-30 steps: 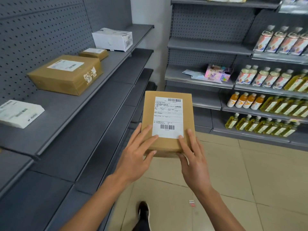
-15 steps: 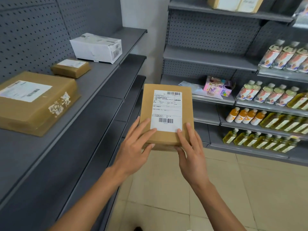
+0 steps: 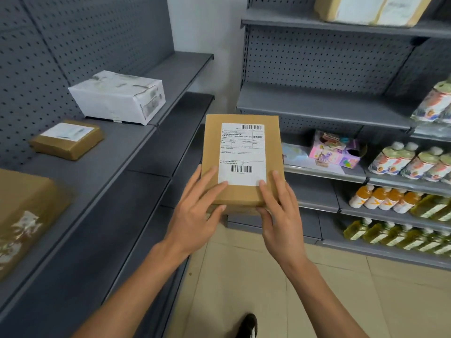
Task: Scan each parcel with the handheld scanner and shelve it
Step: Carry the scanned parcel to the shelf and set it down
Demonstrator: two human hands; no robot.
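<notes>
- We hold the brown parcel [image 3: 241,162] label-up with our left hand [image 3: 195,215] and right hand [image 3: 280,215], fingers spread flat on top, thumbs curled beneath its near edge.
- It has risen and neared the left shelf [image 3: 117,162] since a second ago; shelving looks imminent.
- Left of our parcel, that shelf holds a white box [image 3: 117,96], a small brown packet [image 3: 66,140], and a large brown box [image 3: 22,215].

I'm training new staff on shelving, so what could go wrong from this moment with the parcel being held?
The brown parcel is held only at its near end by the left hand and right hand, so its far end could tip. No scanner shows, so it may get shelved unscanned. The white parcel crowds the left shelf.
</notes>
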